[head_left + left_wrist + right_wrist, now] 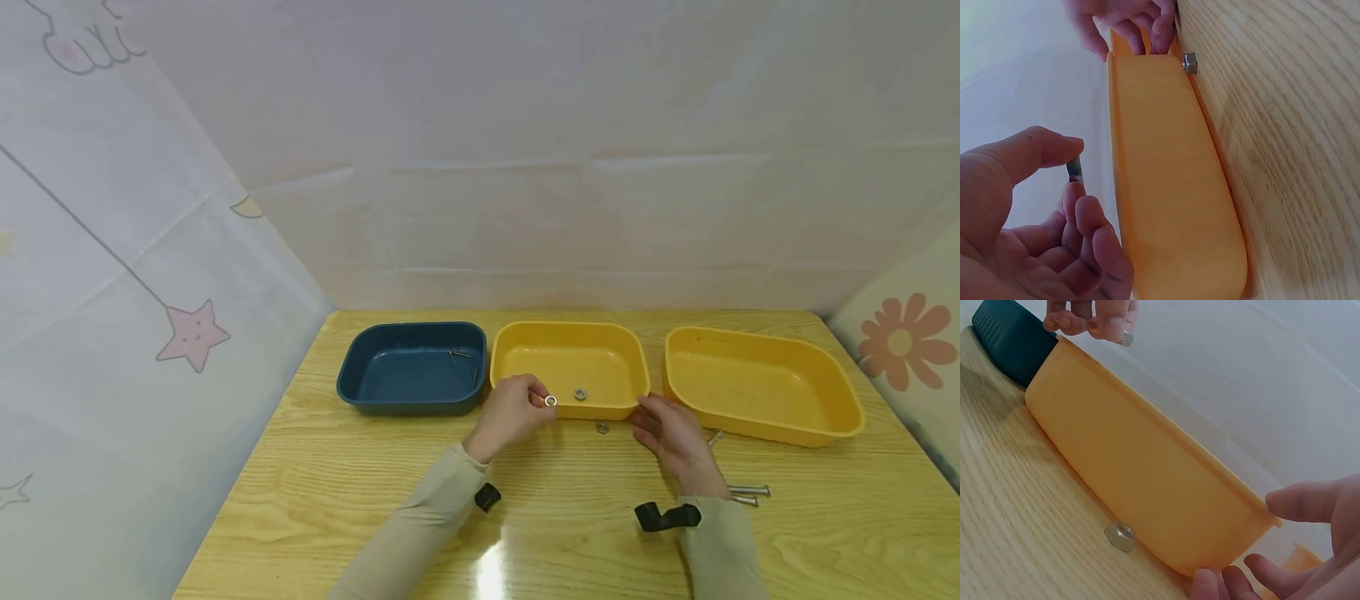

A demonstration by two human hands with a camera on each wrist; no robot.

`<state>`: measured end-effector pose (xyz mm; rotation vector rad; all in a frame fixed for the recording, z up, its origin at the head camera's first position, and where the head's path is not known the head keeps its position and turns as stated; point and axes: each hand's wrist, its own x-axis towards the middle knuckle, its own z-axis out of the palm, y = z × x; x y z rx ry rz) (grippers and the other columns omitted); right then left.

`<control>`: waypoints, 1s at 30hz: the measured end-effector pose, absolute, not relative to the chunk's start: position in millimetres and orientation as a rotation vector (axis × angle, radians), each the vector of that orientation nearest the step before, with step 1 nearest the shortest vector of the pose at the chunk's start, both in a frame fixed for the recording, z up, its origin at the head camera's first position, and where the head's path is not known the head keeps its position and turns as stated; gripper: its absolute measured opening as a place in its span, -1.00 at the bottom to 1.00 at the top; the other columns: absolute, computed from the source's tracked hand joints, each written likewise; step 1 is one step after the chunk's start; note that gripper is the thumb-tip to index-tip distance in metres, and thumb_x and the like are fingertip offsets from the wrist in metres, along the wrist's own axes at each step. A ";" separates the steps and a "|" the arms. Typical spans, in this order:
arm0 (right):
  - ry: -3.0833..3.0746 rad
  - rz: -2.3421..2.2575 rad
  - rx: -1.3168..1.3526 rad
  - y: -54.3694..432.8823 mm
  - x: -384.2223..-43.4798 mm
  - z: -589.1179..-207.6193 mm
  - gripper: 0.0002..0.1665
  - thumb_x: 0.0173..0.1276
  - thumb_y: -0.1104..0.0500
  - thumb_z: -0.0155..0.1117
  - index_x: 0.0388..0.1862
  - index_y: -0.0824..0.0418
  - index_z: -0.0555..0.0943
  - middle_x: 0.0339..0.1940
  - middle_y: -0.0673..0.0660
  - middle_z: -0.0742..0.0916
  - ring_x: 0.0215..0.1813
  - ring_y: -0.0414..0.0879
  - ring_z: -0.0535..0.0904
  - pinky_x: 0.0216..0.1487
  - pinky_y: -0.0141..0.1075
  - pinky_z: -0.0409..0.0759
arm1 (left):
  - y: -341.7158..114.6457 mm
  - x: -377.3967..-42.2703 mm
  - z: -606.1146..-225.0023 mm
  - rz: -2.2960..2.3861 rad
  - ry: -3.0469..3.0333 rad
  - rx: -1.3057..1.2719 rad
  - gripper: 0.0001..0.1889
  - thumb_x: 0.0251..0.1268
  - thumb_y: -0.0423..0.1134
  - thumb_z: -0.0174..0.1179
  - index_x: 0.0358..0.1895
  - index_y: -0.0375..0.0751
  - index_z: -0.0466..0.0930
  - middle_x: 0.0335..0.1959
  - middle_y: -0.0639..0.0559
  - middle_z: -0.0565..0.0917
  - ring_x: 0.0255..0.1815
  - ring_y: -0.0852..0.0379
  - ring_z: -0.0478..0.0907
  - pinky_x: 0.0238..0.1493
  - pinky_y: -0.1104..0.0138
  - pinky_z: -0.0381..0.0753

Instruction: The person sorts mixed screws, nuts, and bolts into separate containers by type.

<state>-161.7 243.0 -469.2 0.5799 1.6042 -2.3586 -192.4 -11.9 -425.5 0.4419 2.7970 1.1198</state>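
Between thumb and fingertip, my left hand point(514, 410) pinches a metal nut point(551, 401) above the front rim of the middle yellow bin point(567, 410). My right hand point(675, 437) grips this bin's front right corner; in the right wrist view its thumb point(1300, 501) is on the rim and its fingertips are low at the corner. Inside the bin lies one nut point(580, 393). A second loose hex nut point(603, 427) lies on the table just in front of the bin.
A dark blue bin point(408, 408) at left contains several small screws point(460, 353). Another yellow bin point(765, 427) stands at right. Bolts point(750, 490) lie on the wooden table point(585, 550) beside my right wrist, and one more bolt point(716, 437) lies near the right bin.
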 end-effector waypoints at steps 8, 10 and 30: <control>1.609 -2.354 0.583 243.1 -161.9 -469.2 -0.89 0.43 0.05 0.19 -0.16 0.03 0.50 -0.33 -0.12 0.67 -0.20 -0.25 0.61 -0.07 -0.36 0.62 | -15.0 -195.8 -426.1 1.134 2.820 0.401 -0.83 0.05 -0.15 0.33 -0.32 -0.12 0.63 -0.50 0.15 0.56 -0.53 0.27 0.43 -0.48 0.45 0.37; 1.610 -2.355 0.581 243.2 -162.0 -469.4 -0.89 0.43 0.05 0.18 -0.16 0.03 0.50 -0.33 -0.12 0.67 -0.19 -0.25 0.61 -0.07 -0.36 0.62 | -15.6 -196.4 -426.3 1.137 2.826 0.394 -0.83 0.05 -0.14 0.33 -0.32 -0.12 0.63 -0.50 0.15 0.57 -0.53 0.27 0.43 -0.49 0.44 0.37; 1.655 -2.324 0.569 243.1 -163.8 -469.8 -0.67 0.46 0.05 0.13 0.09 0.11 0.32 -0.24 -0.13 0.60 -0.14 -0.27 0.57 -0.02 -0.38 0.60 | -16.5 -203.6 -428.3 1.055 2.942 0.339 -0.83 0.12 -0.08 0.32 -0.29 -0.05 0.64 -0.49 0.16 0.56 -0.56 0.26 0.44 -0.54 0.41 0.40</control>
